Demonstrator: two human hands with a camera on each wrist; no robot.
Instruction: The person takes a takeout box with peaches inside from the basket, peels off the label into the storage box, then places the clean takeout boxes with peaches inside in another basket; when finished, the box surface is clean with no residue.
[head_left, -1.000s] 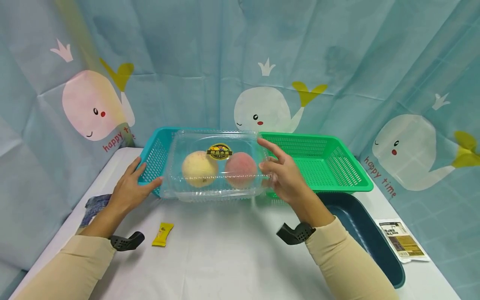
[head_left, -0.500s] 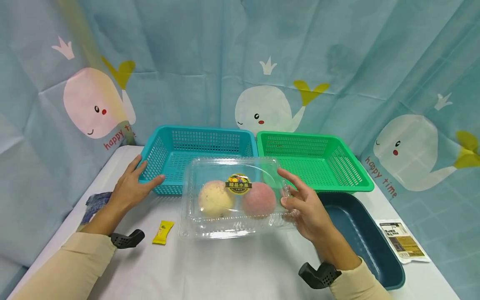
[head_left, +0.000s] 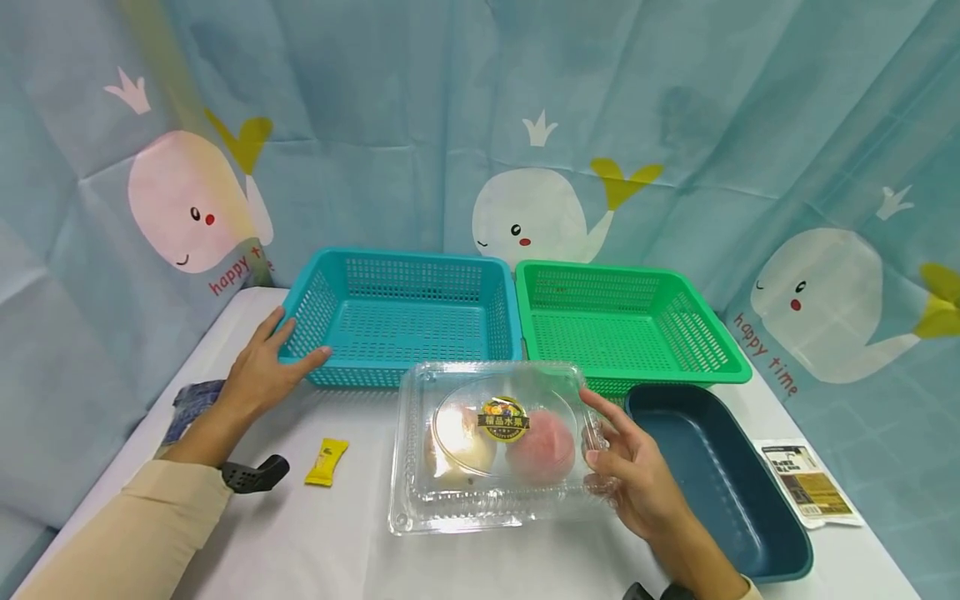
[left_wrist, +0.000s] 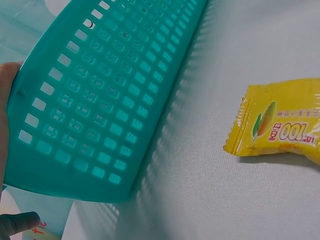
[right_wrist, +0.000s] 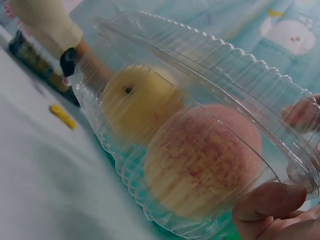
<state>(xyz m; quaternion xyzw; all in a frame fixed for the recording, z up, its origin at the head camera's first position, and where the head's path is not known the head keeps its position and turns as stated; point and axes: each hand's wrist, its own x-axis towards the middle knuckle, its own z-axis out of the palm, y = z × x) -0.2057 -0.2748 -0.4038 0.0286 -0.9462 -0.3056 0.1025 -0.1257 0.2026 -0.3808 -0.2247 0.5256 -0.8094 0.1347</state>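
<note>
My right hand (head_left: pixel 633 475) grips the right end of a clear plastic clamshell box (head_left: pixel 417 417), its thumb on top and the fingertips partly hidden at the edge. Through the closed lid show two peaches: a yellowish peach (right_wrist: pixel 142 100) and a pinkish-red peach (right_wrist: pixel 205 160). A black-and-gold sticker (head_left: pixel 503 419) marks the lid. The box is tilted, in front of the blue basket. At the left front corner of that blue basket (head_left: pixel 415 374), my left hand (head_left: pixel 258 371) rests with fingers spread and touching the rim. Nothing lies in the basket.
A green basket (head_left: pixel 637 371) stands right of the blue one. In front of it lies a dark blue tray (head_left: pixel 720 483). A white-and-brown packet (head_left: pixel 810 483) is at the far right, a yellow snack packet (head_left: pixel 327 462) at front left, and a dark blue item (head_left: pixel 191 406) behind my left forearm.
My right hand has drawn the clamshell box toward me and to the right, from over the blue basket to in front of it. The left hand has stayed at the basket corner.
</note>
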